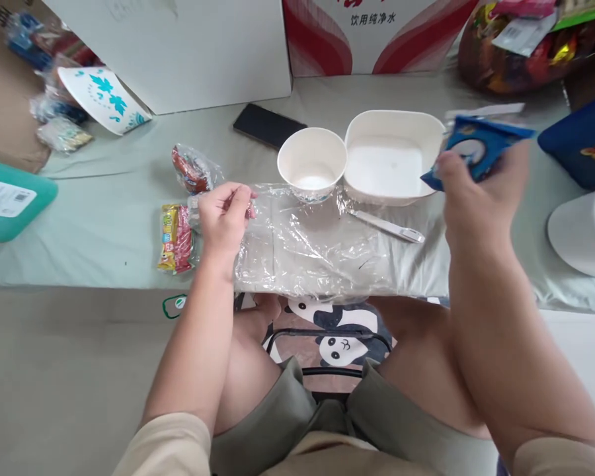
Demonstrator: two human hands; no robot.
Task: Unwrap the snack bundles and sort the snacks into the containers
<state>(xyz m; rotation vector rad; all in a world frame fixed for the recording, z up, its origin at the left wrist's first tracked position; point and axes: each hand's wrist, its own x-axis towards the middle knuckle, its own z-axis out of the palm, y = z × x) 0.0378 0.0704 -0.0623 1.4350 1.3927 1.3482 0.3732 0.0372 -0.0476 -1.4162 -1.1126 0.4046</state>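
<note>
My right hand (483,198) grips a blue snack packet (486,149) above the right end of the white rectangular tub (391,122). My left hand (225,215) is closed, its fingertips pinched at the left edge of a clear plastic bag (312,244) spread flat over the table's front edge. A white paper bowl (312,149) stands behind the bag, beside the tub. In front of the tub lies a white utility knife (389,226). Left of my left hand are a red wrapped snack (191,168) and yellow and red snack packets (175,238).
A black phone (268,124) lies behind the paper bowl. White and red cartons (377,43) line the back. At left are a tipped paper bowl (104,99) and a green container (14,201); at right, a white bucket (582,228) and a blue package (585,139).
</note>
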